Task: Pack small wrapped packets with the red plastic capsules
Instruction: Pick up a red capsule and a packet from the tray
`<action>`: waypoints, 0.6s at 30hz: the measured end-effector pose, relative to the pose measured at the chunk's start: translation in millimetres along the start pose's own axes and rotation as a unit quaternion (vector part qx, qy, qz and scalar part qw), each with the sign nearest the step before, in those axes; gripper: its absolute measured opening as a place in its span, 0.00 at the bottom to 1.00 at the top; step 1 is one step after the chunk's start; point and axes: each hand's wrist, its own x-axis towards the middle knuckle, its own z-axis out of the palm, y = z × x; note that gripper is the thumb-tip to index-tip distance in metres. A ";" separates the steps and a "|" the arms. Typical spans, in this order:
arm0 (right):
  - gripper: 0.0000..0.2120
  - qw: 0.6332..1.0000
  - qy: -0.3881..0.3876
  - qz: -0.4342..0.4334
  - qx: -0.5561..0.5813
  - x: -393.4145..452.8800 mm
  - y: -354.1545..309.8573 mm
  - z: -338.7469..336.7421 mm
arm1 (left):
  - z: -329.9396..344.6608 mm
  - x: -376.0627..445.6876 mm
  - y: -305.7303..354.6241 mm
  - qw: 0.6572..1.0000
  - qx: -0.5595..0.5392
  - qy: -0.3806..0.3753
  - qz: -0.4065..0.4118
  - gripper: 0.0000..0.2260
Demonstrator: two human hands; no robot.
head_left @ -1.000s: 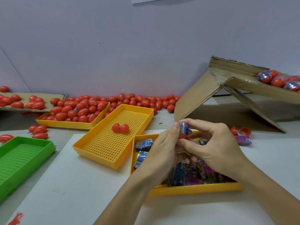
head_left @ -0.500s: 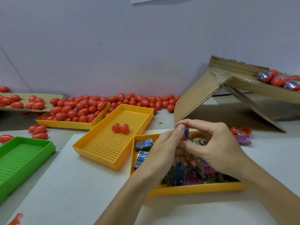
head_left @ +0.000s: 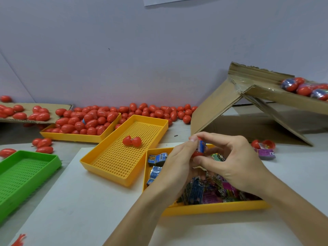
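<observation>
My left hand [head_left: 179, 162] and my right hand [head_left: 232, 160] meet above the yellow packet tray [head_left: 213, 208]. Together they pinch a red capsule [head_left: 196, 153] with a blue wrapped packet [head_left: 202, 146] sticking out of its top. The tray under them holds several blue and pink wrapped packets [head_left: 158, 158]. An open red capsule [head_left: 132, 141] lies in the middle yellow mesh tray [head_left: 124, 178]. Many closed red capsules [head_left: 88, 119] fill the far yellow tray and lie along the wall.
A green mesh tray [head_left: 26, 171] sits at the left. A tilted cardboard box [head_left: 266, 107] at the right carries filled capsules [head_left: 305, 88]. An open capsule and a purple packet [head_left: 264, 153] lie on the table under it. Cardboard with capsules [head_left: 23, 112] lies far left.
The hands stayed above the packet tray. The fingers shifted around the capsule, and the blue packet shows more clearly at its top now.
</observation>
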 end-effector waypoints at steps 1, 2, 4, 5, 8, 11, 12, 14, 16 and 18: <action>0.21 1.000 -0.003 0.004 0.011 0.3 0.6 -0.4 | 0.0 0.1 0.9 1.000 -0.013 -0.006 -0.004 0.16; 0.21 1.000 -0.004 0.005 0.020 0.4 1.2 -0.9 | -0.3 0.1 2.1 1.000 -0.027 -0.012 -0.005 0.16; 0.21 1.000 -0.004 0.002 0.029 0.6 1.8 -1.3 | -1.0 0.1 4.1 0.999 -0.042 -0.014 -0.003 0.17; 0.21 1.000 -0.004 -0.001 0.026 0.4 2.4 -1.2 | -1.2 0.0 4.6 0.999 -0.036 -0.005 -0.002 0.18; 0.24 1.000 0.011 0.010 -0.001 1.4 5.7 -0.7 | -2.0 0.8 3.8 0.999 0.004 0.052 0.006 0.21; 0.25 0.998 0.042 0.006 -0.040 2.0 7.5 0.1 | -4.5 2.3 5.4 0.991 0.052 0.114 0.046 0.16; 0.24 0.997 0.049 -0.008 -0.064 2.0 7.1 1.5 | -5.1 2.0 5.9 0.988 0.078 0.122 0.061 0.15; 0.23 0.993 0.056 -0.035 -0.100 1.7 6.4 5.4 | -5.0 0.7 5.0 0.980 0.137 0.121 0.077 0.13; 0.22 0.991 0.064 -0.049 -0.111 1.7 7.2 7.1 | -3.7 0.1 3.4 0.977 0.162 0.115 0.083 0.12; 0.23 0.991 0.070 -0.051 -0.106 2.4 6.5 6.5 | -3.3 0.2 3.1 0.986 0.115 0.099 0.071 0.12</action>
